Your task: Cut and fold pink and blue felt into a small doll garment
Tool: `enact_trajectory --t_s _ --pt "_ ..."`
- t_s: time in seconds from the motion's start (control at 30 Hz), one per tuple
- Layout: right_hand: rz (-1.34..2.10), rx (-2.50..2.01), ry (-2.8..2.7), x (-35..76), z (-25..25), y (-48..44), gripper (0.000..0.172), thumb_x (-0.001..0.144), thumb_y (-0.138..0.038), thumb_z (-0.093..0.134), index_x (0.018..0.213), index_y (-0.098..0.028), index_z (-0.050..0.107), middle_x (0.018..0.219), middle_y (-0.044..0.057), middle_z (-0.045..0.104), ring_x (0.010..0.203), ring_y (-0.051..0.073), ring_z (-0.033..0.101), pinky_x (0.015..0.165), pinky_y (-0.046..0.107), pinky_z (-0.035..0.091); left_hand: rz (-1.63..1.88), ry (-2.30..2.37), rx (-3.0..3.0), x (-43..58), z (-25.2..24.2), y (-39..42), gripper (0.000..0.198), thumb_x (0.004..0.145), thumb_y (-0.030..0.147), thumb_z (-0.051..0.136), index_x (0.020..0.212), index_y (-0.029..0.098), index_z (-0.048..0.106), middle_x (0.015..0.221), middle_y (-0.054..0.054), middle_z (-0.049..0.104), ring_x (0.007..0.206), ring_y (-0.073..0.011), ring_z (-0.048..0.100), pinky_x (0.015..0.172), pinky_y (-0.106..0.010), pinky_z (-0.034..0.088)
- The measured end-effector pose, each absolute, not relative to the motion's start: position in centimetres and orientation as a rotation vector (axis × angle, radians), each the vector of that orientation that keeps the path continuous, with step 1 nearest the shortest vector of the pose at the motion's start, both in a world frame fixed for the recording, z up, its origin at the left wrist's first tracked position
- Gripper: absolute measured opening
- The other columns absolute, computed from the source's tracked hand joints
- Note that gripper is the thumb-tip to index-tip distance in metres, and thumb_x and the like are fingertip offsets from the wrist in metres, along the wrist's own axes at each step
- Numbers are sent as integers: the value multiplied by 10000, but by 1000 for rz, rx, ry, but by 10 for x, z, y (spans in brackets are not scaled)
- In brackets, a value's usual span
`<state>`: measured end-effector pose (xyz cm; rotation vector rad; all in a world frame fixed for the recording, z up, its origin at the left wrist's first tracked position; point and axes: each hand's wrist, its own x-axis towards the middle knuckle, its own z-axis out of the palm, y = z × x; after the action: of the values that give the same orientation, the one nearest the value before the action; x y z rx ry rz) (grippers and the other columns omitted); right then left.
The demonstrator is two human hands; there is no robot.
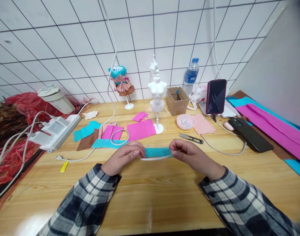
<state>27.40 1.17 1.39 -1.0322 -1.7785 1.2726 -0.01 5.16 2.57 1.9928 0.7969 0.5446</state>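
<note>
A short turquoise strip [158,152], which looks like crepe paper, stretches between my two hands above the wooden table. Along its near edge runs a narrow white band [156,159], bowed slightly downward. My left hand [126,155] is closed on the left end of the strip, its fingertips partly hidden. At the right end, my right hand [185,152] pinches the strip between thumb and fingers. Just beyond my right hand lie black-handled thread snips [190,138]. A white mini dress form [157,93] stands upright on its round base, past the strip.
Pink paper [141,130] and a coiled white cable [119,137] lie behind my left hand. Farther back stand a decorated dress form [121,82], a cardboard box [177,101] and a water bottle [191,77]. A dish of small beads [185,122], phone [248,132] and power strip [58,131] flank the middle.
</note>
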Motion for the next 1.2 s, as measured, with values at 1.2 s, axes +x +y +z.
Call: enact_trajectory --t_s 1.2 --pt "744 -2164 -1858 274 -11 35 104 777 -240 506 719 -223 590 753 -2 674 707 154 567 577 261 286 297 1471 2521 38 -10 71 261 878 309 477 696 193 623 868 -33 630 889 -210 517 861 -433 288"
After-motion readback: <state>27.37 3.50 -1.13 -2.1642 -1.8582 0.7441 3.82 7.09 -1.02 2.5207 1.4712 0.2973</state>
